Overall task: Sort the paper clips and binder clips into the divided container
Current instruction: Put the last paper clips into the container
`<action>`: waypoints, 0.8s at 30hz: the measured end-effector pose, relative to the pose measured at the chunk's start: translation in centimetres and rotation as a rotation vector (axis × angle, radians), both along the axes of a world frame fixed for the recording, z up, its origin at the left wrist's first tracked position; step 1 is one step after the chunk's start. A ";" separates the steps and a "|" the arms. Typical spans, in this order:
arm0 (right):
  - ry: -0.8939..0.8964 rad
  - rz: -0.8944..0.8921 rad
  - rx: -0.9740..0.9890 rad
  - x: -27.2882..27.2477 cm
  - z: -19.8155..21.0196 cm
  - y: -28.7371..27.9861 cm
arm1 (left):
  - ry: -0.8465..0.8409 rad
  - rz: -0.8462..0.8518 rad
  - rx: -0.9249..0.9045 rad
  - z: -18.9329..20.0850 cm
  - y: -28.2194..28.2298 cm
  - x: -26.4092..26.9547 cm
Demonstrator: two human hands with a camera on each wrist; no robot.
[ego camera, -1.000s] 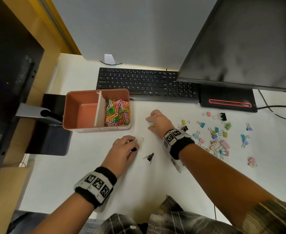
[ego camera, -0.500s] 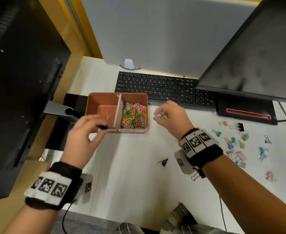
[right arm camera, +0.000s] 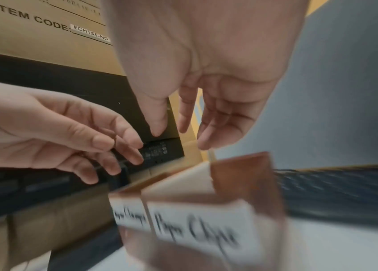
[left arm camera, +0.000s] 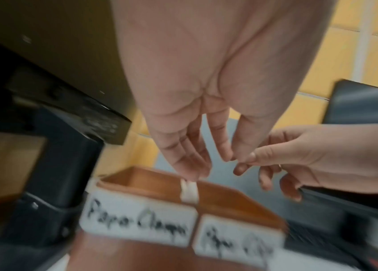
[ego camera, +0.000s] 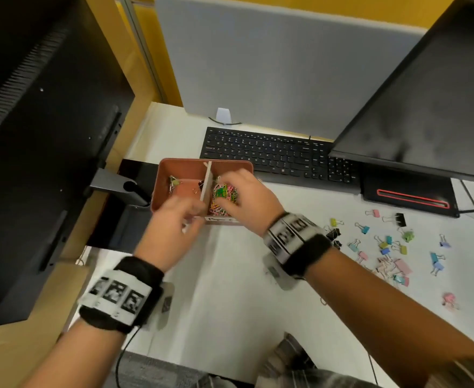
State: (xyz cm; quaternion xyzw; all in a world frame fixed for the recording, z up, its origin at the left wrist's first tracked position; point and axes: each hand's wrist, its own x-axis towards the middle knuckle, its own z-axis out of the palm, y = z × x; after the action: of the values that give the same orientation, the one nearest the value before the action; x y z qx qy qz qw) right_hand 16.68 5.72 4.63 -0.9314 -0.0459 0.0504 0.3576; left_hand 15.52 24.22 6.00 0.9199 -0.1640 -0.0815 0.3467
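Observation:
The terracotta divided container (ego camera: 174,166) stands at the desk's left, with a pale divider (ego camera: 207,180). Its left compartment holds a yellow-green binder clip (ego camera: 173,181) and a dark one beside the divider. Coloured paper clips (ego camera: 224,193) fill the right compartment. My left hand (ego camera: 184,214) hovers at the container's front edge, fingers relaxed and empty (left arm camera: 197,161). My right hand (ego camera: 237,189) hangs over the right compartment, fingers straight and empty (right arm camera: 183,132). Several coloured binder clips (ego camera: 384,247) lie scattered on the desk to the right. Handwritten labels (left arm camera: 141,221) mark the front wall.
A black keyboard (ego camera: 272,155) lies behind the container. A dark monitor (ego camera: 426,107) with its base (ego camera: 409,194) overhangs the right rear. Another monitor's back (ego camera: 34,135) and its stand arm (ego camera: 118,186) crowd the left. Two black binder clips (ego camera: 333,235) lie beside my right wrist.
Both hands carried clips from the desk to the container and let them go. A yellow-green and a dark binder clip now lie in the left compartment. Both hands have opened.

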 end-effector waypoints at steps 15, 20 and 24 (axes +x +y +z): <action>0.353 -0.057 -0.294 -11.9 -8.5 -12.0 | 0.150 -0.606 0.190 -12.3 -10.6 -8.2; 0.422 -0.131 -0.210 -11.5 -8.8 -13.1 | 0.188 -0.509 0.136 -11.8 -11.3 -7.9; 0.413 -0.216 -0.172 -12.5 -9.2 -13.4 | 0.286 -0.377 0.079 -10.5 -12.5 -6.8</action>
State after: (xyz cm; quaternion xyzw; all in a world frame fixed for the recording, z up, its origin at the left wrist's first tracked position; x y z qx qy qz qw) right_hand 4.17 -7.70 -4.61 -0.9277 0.1324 0.2050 0.2823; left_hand 8.71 11.70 -4.48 0.8650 -0.2788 -0.2805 0.3089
